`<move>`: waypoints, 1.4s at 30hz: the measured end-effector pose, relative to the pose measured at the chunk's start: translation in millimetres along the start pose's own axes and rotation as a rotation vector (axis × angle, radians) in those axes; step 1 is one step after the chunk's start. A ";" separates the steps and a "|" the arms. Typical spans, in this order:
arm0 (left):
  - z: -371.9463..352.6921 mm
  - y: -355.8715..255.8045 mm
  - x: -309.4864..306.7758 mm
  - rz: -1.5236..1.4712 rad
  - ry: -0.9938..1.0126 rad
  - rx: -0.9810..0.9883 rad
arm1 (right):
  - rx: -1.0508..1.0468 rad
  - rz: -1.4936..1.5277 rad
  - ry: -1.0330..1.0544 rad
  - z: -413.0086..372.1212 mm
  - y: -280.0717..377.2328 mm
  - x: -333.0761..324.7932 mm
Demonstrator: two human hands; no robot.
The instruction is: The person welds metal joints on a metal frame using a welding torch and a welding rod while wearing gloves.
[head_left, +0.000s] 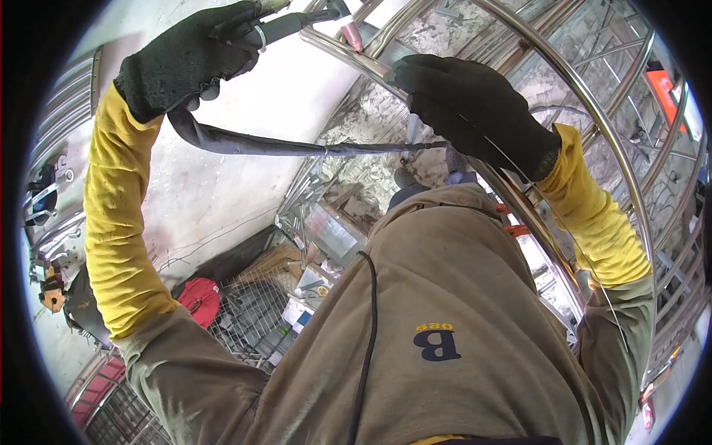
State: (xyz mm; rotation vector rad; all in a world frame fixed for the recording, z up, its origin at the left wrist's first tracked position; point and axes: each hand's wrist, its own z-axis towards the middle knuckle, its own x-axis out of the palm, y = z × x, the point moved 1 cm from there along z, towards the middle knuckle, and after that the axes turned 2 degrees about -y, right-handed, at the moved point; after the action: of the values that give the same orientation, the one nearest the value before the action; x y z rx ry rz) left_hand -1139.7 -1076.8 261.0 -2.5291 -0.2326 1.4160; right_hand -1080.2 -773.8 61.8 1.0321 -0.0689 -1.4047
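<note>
My left hand [189,63], in a black knitted glove, is wrapped around the handle of a TIG welding torch [285,28]. The torch's pink nozzle [351,35] points down at a shiny metal tube [371,68], close to its surface. A dark sleeved cable [259,144] loops from the handle and runs right, passing behind my other hand. My right hand [478,111], gloved too, is closed with its fingertips against the same tube, just right of the nozzle. A thin filler rod [593,273] trails from it down past my yellow sleeve; its front end is hidden.
Curved polished tubes [586,85] of a metal frame arch around my right arm. Below stand a wire mesh basket [248,315], a red item [199,300] and a metal box [334,233]. Metal bars [63,122] line the far left, and scraps litter the stained floor.
</note>
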 end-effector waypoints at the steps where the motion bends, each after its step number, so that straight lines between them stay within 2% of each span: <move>1: 3.0 2.8 -1.2 0.015 0.019 0.000 | 0.003 -0.023 0.000 0.4 -0.3 1.6; 3: 12.1 10.4 -7.7 0.030 0.038 0.001 | 0.007 -0.046 -0.001 1.0 0.1 2.5; 5: 21.2 18.9 -14.7 -0.750 0.360 -0.329 | 0.014 -0.042 0.024 1.3 0.5 2.1; 8: 22.7 21.5 -16.7 -0.760 0.395 -0.320 | 0.002 -0.039 0.010 1.6 1.1 1.7; 9: 18.2 19.4 -12.4 -0.760 0.395 -0.319 | 0.002 -0.040 0.010 1.5 0.8 2.3; 11: 5.2 6.4 -2.7 -0.034 0.047 0.059 | -0.008 -0.034 -0.017 0.8 -0.5 3.8; 14: 11.3 9.7 -11.0 0.022 0.127 -0.047 | -0.019 -0.028 -0.025 1.2 -0.5 4.1; 17: 7.4 8.7 -7.6 0.013 0.065 0.018 | 0.002 -0.024 0.006 0.6 0.6 2.7; 21: 4.3 8.7 -1.9 0.030 0.029 -0.006 | -0.040 -0.009 -0.021 -7.8 -9.0 8.0; 23: 7.2 24.4 1.5 -0.170 -0.052 0.131 | -0.311 -0.041 -0.158 -22.3 -28.9 20.2; 24: 6.9 25.4 -0.3 -0.170 -0.051 0.132 | -0.310 -0.041 -0.158 -25.2 -30.7 20.8; 27: -4.0 6.9 -11.8 -0.201 0.181 0.132 | -0.279 -0.228 -0.135 -26.1 -23.8 16.5; 28: -11.9 -6.5 -16.8 -0.386 0.192 -0.082 | -0.267 -0.290 -0.128 -24.4 -19.8 13.7; 29: -10.8 -7.0 -16.6 -0.386 0.192 -0.081 | -0.266 -0.290 -0.128 -19.7 -14.3 10.0; 31: -6.4 -7.3 -16.6 -0.287 0.246 -0.069 | -0.123 0.065 -0.079 -8.3 -5.5 4.0; 32: -3.5 -7.4 -16.6 -0.237 0.273 -0.063 | -0.187 -0.224 -0.078 -7.5 -4.1 3.9; 35: 1.7 -8.3 -17.1 -0.086 0.350 -0.046 | -0.179 -0.146 -0.149 -6.1 -3.7 6.6; 36: 1.3 -8.2 -16.0 -0.084 0.350 -0.047 | -0.179 -0.145 -0.150 -5.5 -1.0 5.2; 38: -1.1 -6.0 -10.4 -0.078 0.247 0.000 | -0.059 -0.201 -0.079 -3.1 6.6 1.2; 41: -3.6 -0.9 0.4 -0.069 0.095 0.070 | -0.008 -0.148 -0.025 -5.2 3.8 2.1; 42: -3.8 3.8 1.9 -0.068 0.094 0.069 | -0.130 -0.202 -0.033 -13.2 -6.6 8.1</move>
State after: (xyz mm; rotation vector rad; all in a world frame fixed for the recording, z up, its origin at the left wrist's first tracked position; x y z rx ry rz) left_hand -1135.3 -1080.5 260.3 -2.4993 -0.2463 1.2541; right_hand -1075.5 -772.2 45.7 0.9271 0.1043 -1.5876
